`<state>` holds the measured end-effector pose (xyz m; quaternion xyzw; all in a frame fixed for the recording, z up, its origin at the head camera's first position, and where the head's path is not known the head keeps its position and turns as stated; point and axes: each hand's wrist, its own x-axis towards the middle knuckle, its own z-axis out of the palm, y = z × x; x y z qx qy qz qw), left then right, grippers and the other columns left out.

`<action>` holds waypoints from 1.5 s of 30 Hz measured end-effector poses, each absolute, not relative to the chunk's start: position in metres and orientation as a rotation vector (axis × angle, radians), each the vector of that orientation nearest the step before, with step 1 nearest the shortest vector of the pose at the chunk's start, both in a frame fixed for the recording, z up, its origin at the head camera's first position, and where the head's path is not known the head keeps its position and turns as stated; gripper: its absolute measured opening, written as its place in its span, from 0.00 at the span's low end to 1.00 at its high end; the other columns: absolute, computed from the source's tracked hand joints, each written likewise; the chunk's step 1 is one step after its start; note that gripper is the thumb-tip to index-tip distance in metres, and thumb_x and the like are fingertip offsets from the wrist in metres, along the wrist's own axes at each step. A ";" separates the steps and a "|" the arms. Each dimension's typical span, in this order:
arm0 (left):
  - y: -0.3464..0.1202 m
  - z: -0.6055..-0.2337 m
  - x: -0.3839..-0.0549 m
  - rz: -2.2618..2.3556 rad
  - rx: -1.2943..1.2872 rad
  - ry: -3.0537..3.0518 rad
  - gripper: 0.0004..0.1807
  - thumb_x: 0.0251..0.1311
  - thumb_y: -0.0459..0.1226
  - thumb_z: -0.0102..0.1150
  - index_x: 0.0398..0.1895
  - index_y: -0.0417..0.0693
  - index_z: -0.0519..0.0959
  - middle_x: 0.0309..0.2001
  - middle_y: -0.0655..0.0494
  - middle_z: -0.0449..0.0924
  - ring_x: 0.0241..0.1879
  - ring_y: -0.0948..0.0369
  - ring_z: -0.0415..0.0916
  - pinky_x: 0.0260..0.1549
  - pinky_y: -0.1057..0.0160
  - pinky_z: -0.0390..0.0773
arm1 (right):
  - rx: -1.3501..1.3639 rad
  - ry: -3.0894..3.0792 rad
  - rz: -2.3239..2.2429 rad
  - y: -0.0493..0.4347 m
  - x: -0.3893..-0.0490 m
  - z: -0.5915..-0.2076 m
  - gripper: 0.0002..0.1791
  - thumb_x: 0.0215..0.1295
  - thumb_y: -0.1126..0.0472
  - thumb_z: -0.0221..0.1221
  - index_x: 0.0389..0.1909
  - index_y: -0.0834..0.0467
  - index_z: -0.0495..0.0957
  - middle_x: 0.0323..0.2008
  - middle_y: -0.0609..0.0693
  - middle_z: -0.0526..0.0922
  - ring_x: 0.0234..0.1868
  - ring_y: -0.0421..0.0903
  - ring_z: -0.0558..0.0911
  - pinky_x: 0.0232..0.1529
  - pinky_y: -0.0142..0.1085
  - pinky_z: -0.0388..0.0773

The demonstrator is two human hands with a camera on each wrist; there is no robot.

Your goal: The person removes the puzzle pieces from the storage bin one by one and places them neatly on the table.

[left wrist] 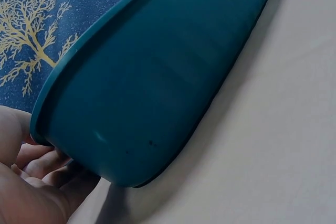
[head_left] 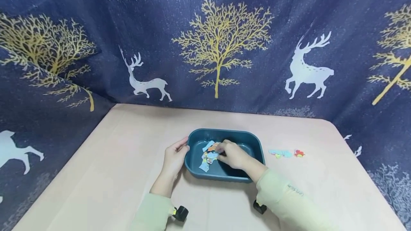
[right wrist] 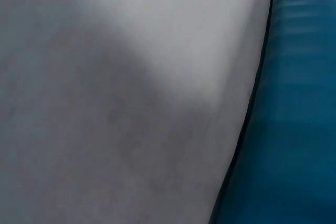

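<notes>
A dark teal plastic basin [head_left: 218, 178] with rounded corners stands on the table. My left hand [head_left: 174, 158] grips its left end, the thumb up at the rim and the other fingers against the outer wall, as the left wrist view shows the hand [left wrist: 37, 182] too. Inside lie several flat, irregular puzzle-like pieces [head_left: 204, 167], light blue, orange and yellow. My right hand [head_left: 236, 155] reaches over the front rim into the basin, its fingers bent down at the pieces; I cannot tell whether it pinches one. The right wrist view shows only the basin's outer wall [right wrist: 294, 129] and tabletop.
Right of the basin lie light blue pieces [head_left: 282, 153] and a red piece [head_left: 299, 153] on the pale tabletop [head_left: 96, 174]. A dark blue cloth [head_left: 192, 92] printed with deer and trees hangs behind the table. Black wrist devices [head_left: 181, 213] sit below the sleeves.
</notes>
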<state>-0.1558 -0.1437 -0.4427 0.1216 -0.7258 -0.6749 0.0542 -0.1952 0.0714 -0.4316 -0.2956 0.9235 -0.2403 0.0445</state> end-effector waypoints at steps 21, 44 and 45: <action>-0.142 -0.417 -0.174 -2.062 0.279 -2.172 0.21 0.60 0.32 0.52 0.58 0.42 0.74 0.59 0.44 0.76 0.60 0.54 0.73 0.57 0.66 0.74 | -0.960 2.703 -0.894 0.080 -0.208 -0.399 0.03 0.62 0.66 0.59 0.36 0.56 0.78 0.34 0.47 0.83 0.37 0.41 0.80 0.39 0.32 0.80; -0.146 -0.435 -0.161 -2.096 0.398 -2.182 0.22 0.60 0.30 0.52 0.59 0.41 0.74 0.60 0.44 0.74 0.61 0.53 0.71 0.58 0.65 0.73 | -0.745 2.582 -1.252 0.099 -0.208 -0.404 0.08 0.64 0.62 0.57 0.41 0.56 0.82 0.36 0.48 0.83 0.36 0.42 0.80 0.38 0.33 0.80; -0.145 -0.437 -0.160 -2.101 0.392 -2.181 0.22 0.60 0.30 0.52 0.59 0.40 0.74 0.60 0.43 0.74 0.61 0.53 0.71 0.58 0.64 0.73 | -0.727 2.565 -1.269 0.102 -0.207 -0.404 0.09 0.64 0.62 0.56 0.42 0.57 0.81 0.36 0.49 0.83 0.36 0.44 0.81 0.37 0.33 0.80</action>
